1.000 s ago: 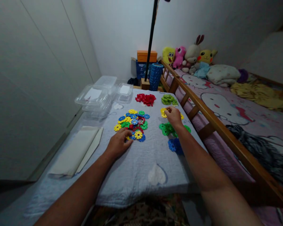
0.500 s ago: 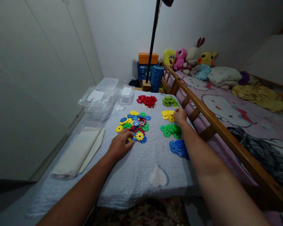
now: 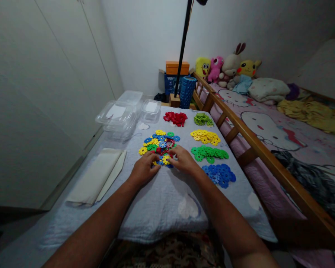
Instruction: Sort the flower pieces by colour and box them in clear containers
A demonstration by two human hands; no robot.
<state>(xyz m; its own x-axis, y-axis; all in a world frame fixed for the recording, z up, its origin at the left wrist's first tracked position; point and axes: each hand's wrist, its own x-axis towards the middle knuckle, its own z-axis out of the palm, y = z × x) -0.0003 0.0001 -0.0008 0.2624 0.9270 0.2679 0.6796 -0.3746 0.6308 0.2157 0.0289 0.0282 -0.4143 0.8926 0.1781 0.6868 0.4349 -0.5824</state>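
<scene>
A mixed pile of notched flower-shaped plastic discs (image 3: 155, 141), in yellow, blue, green and red, lies mid-table. My left hand (image 3: 144, 169) rests at its near left edge, thumb and fingers apart, fingertips on the discs. From the right, my right hand (image 3: 184, 160) reaches over the same pile. Its thumb and forefinger are apart beside a yellow disc (image 3: 165, 160), thumb tip at its rim. Single-colour heaps stand to the right: yellow discs (image 3: 206, 137), green discs (image 3: 209, 153) and blue discs (image 3: 220, 175). Some discs under the fingers are hidden.
Red pieces (image 3: 175, 118) and light green pieces (image 3: 203, 119) lie at the far end. Clear plastic containers (image 3: 115, 115) stand at the back left, a folded beige cloth (image 3: 96, 176) in front of them. A wooden bed rail (image 3: 234, 123) borders the table's right side.
My right hand has moved left from the yellow heap to the mixed pile, uncovering the yellow, green and blue heaps. My left hand stays at the pile. The view has shifted slightly.
</scene>
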